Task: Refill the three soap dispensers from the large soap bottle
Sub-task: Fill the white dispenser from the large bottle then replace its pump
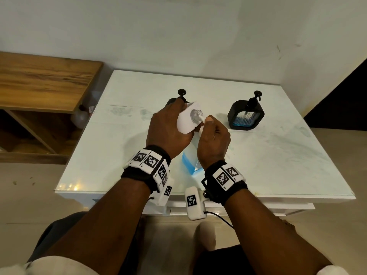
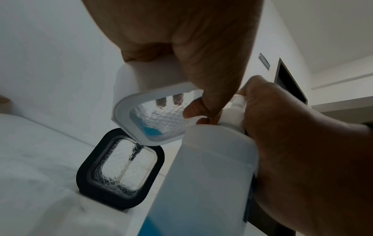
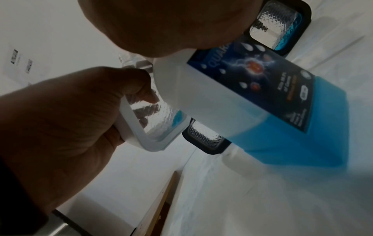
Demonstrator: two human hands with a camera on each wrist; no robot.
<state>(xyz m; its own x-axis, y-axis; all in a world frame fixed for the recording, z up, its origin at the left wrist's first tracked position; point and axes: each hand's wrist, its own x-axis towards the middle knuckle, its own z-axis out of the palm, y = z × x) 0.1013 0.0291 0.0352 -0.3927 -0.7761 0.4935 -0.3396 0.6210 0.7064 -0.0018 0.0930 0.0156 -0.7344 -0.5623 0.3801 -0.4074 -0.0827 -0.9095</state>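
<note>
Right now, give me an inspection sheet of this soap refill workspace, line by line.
Surface: white table, smudged, glossy.
Job's things: white dispenser, pump off, neck open, tilted, a little blue soap inside; large soap bottle tipped, nozzle at that neck, blue soap in its lower part; black dispenser upright at right, some blue soap; second black dispenser behind the hands, looks empty.
Clutter: nothing seen.
Hands: left hand grips the white dispenser; right hand holds the bottle near its top.
Cables: black cable from the right wrist camera.
Surroundings: wooden shelf at left, white wall.
</note>
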